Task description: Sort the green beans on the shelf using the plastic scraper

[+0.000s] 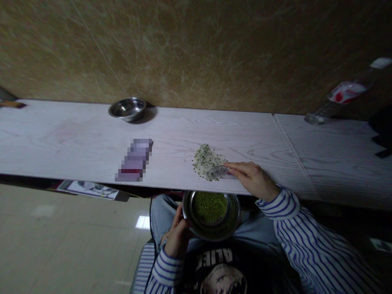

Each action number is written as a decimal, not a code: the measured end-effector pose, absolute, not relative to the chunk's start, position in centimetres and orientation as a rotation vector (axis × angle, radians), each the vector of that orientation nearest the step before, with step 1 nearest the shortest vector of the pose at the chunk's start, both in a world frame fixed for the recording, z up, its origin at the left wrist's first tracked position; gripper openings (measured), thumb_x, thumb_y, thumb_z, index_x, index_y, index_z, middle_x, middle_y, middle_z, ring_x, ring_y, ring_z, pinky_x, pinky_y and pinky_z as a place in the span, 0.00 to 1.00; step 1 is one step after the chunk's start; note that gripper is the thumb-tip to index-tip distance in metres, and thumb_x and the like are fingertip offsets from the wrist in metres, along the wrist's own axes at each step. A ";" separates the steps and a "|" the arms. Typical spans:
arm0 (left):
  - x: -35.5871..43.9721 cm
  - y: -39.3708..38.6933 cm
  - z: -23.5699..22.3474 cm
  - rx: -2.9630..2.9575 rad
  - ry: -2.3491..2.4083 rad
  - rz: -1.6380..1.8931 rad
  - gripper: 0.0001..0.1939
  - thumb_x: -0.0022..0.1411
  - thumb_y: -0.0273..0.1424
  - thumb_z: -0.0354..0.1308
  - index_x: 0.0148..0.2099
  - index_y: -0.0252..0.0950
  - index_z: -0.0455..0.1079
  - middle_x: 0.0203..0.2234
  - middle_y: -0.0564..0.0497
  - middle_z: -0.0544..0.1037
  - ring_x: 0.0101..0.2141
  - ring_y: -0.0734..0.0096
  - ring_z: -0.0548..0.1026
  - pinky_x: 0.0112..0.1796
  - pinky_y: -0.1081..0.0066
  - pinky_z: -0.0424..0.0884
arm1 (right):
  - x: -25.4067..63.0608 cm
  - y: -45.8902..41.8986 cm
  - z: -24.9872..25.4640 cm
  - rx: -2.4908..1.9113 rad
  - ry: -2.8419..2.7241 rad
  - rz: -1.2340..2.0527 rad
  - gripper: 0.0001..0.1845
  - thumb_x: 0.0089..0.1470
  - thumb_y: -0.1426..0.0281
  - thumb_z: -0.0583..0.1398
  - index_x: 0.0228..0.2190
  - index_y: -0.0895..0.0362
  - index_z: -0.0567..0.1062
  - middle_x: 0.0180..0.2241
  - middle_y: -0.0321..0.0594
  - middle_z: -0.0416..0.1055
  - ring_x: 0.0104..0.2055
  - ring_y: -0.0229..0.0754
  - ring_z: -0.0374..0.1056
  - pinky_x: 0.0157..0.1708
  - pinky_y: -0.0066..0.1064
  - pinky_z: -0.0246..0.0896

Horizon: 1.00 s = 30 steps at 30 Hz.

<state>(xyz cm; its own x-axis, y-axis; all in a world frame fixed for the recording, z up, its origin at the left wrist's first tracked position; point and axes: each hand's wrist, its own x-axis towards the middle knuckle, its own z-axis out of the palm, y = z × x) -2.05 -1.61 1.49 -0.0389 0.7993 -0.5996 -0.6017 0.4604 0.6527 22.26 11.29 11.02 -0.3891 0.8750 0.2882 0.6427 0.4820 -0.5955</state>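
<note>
My left hand (179, 234) is closed on the left rim of a steel bowl (235, 226) held over my lap, just below the counter edge. Green beans (211, 206), apparently mung beans, fill its inner part; a second rim inside suggests a nested bowl. Between the fingers of my right hand (252, 175) is a clear spoon-like scoop (217, 172); its exact kind is hard to make out. The scoop's tip touches the near side of a loose heap (202, 159) of white grains mixed with green beans, lying directly on the counter.
Against the wall on the pale wooden counter (171, 134) stands an empty steel bowl (128, 109). A pixelated flat item (134, 161) lies left of the heap. At the right is a plastic bottle (346, 92), with a dark object (382, 130) beyond it.
</note>
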 end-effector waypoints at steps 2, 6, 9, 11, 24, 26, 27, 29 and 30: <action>-2.0 -1.6 1.5 0.210 1.140 1.151 0.37 0.45 0.30 0.65 0.60 0.40 0.66 0.41 0.47 0.79 0.38 0.57 0.75 0.37 0.62 0.76 | 22.4 11.0 11.3 -1.276 -2.141 0.531 0.18 0.62 0.72 0.56 0.49 0.49 0.81 0.43 0.38 0.83 0.43 0.43 0.79 0.46 0.37 0.75; -2.0 -1.7 1.4 0.213 1.143 1.151 0.37 0.45 0.30 0.65 0.60 0.41 0.67 0.40 0.47 0.79 0.37 0.57 0.75 0.37 0.61 0.76 | 23.7 10.2 11.5 -1.376 -2.035 0.495 0.17 0.62 0.67 0.56 0.47 0.51 0.82 0.40 0.39 0.83 0.41 0.44 0.80 0.45 0.37 0.75; -1.9 -1.7 1.3 0.203 1.141 1.156 0.38 0.46 0.30 0.65 0.62 0.41 0.66 0.42 0.46 0.79 0.37 0.56 0.76 0.36 0.61 0.76 | 25.4 9.4 11.1 -1.477 -1.930 0.433 0.17 0.62 0.66 0.57 0.48 0.53 0.81 0.41 0.42 0.83 0.41 0.46 0.80 0.45 0.37 0.76; -1.9 -1.7 1.1 0.202 1.135 1.159 0.38 0.48 0.29 0.65 0.63 0.40 0.65 0.44 0.46 0.79 0.38 0.57 0.76 0.36 0.62 0.76 | 26.5 8.9 10.8 -1.550 -1.843 0.402 0.18 0.61 0.66 0.58 0.48 0.55 0.81 0.42 0.43 0.83 0.42 0.47 0.80 0.44 0.37 0.76; -1.4 -1.6 0.9 0.197 1.153 1.144 0.38 0.45 0.29 0.66 0.61 0.42 0.68 0.45 0.47 0.80 0.38 0.59 0.76 0.37 0.63 0.75 | 26.7 6.9 9.4 -1.714 -1.657 0.451 0.19 0.60 0.65 0.58 0.49 0.56 0.80 0.39 0.45 0.83 0.36 0.49 0.81 0.39 0.38 0.79; -1.4 -1.6 1.1 0.199 1.162 1.136 0.37 0.45 0.29 0.65 0.61 0.42 0.69 0.43 0.48 0.80 0.36 0.61 0.76 0.36 0.64 0.75 | 26.2 6.6 9.4 -1.699 -1.663 0.492 0.19 0.61 0.65 0.58 0.50 0.55 0.80 0.40 0.45 0.83 0.36 0.48 0.81 0.38 0.37 0.79; -1.4 -1.6 1.2 0.192 1.169 1.138 0.37 0.44 0.29 0.65 0.60 0.42 0.69 0.43 0.48 0.80 0.35 0.62 0.75 0.36 0.65 0.75 | 26.0 6.5 9.4 -1.692 -1.669 0.506 0.19 0.61 0.65 0.58 0.50 0.55 0.80 0.41 0.45 0.83 0.36 0.47 0.81 0.38 0.36 0.79; -1.3 -1.6 1.3 0.179 1.178 1.148 0.37 0.44 0.28 0.65 0.59 0.42 0.69 0.44 0.48 0.80 0.35 0.63 0.75 0.35 0.65 0.75 | 25.7 6.4 9.5 -1.680 -1.671 0.511 0.19 0.61 0.65 0.58 0.50 0.55 0.80 0.42 0.45 0.83 0.37 0.47 0.81 0.38 0.36 0.79; -1.3 -1.6 1.4 0.179 1.176 1.149 0.36 0.44 0.28 0.64 0.59 0.42 0.69 0.43 0.49 0.80 0.35 0.63 0.75 0.35 0.66 0.75 | 25.7 6.5 9.5 -1.673 -1.668 0.504 0.19 0.61 0.65 0.57 0.50 0.55 0.80 0.42 0.45 0.83 0.38 0.47 0.81 0.39 0.36 0.78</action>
<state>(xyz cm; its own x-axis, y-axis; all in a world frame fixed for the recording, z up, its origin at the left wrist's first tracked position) -1.28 -1.65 1.38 -0.0702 0.7758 -0.6270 -0.6087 0.4647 0.6431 25.70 6.49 9.51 0.0904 0.9744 0.2059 0.6976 0.0856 -0.7114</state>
